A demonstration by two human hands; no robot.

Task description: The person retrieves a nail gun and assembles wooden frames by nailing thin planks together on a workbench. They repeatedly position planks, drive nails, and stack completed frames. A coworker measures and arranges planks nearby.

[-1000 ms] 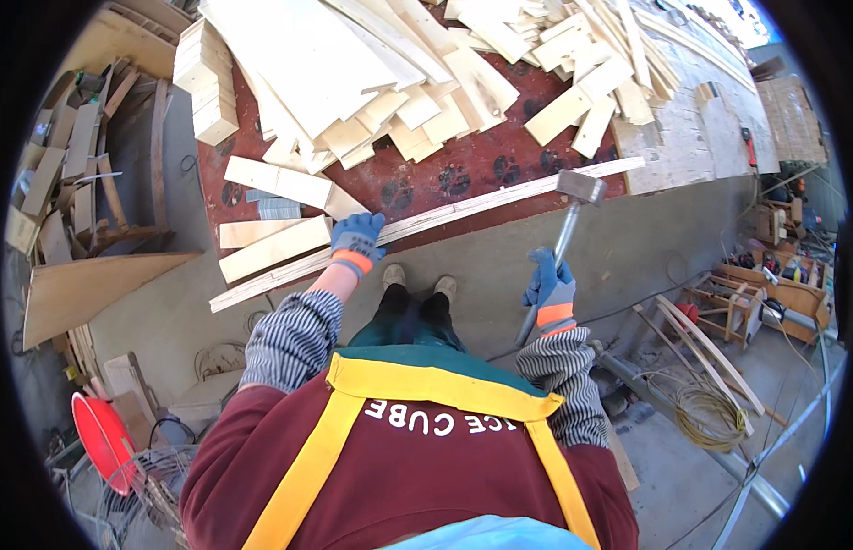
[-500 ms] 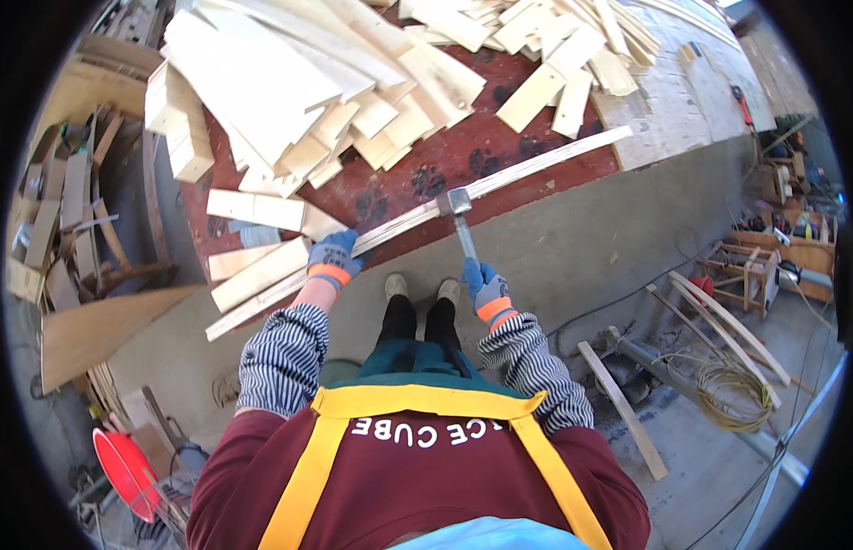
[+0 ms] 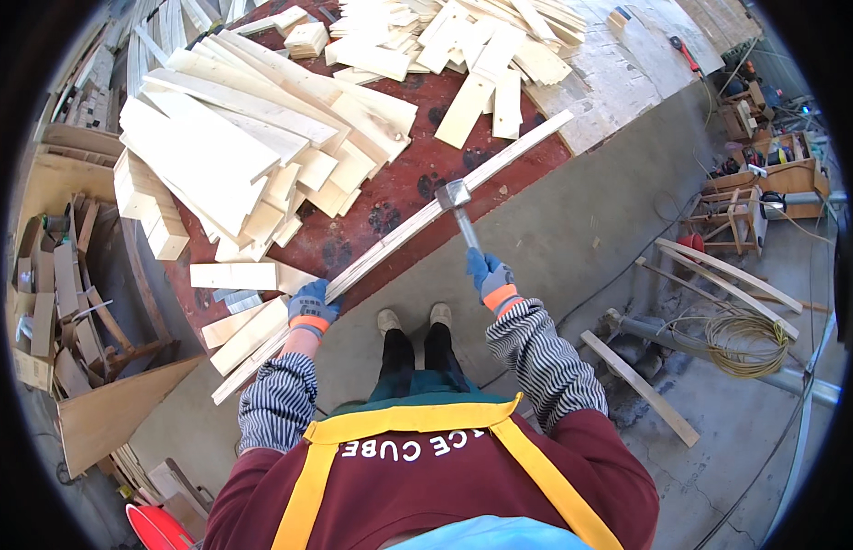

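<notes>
A long, narrow wooden strip (image 3: 404, 233) lies slantwise along the near edge of a red-brown tabletop (image 3: 358, 246). My left hand (image 3: 310, 304), in a blue-grey glove with an orange cuff, is closed around its lower left part. My right hand (image 3: 488, 275), gloved the same way, grips the handle of a hammer (image 3: 454, 195). The hammer's square metal head is over the strip's middle. Whether it touches the wood I cannot tell. Beside my left hand lie short boards (image 3: 234, 275) and some grey-blue pieces (image 3: 240, 300).
Stacked pale boards (image 3: 202, 151) cover the table's far left, with more planks (image 3: 468, 105) behind. A red-handled tool (image 3: 685, 53) lies at far right. On the floor to my right are a loose plank (image 3: 639, 389), a coiled cable (image 3: 745, 343) and pipes. Wood scraps (image 3: 69, 284) fill the left side.
The whole view has turned and shifted, so the strip appears steeper and the table further left. My left hand still holds the strip and my right the hammer, its head still over the strip.
</notes>
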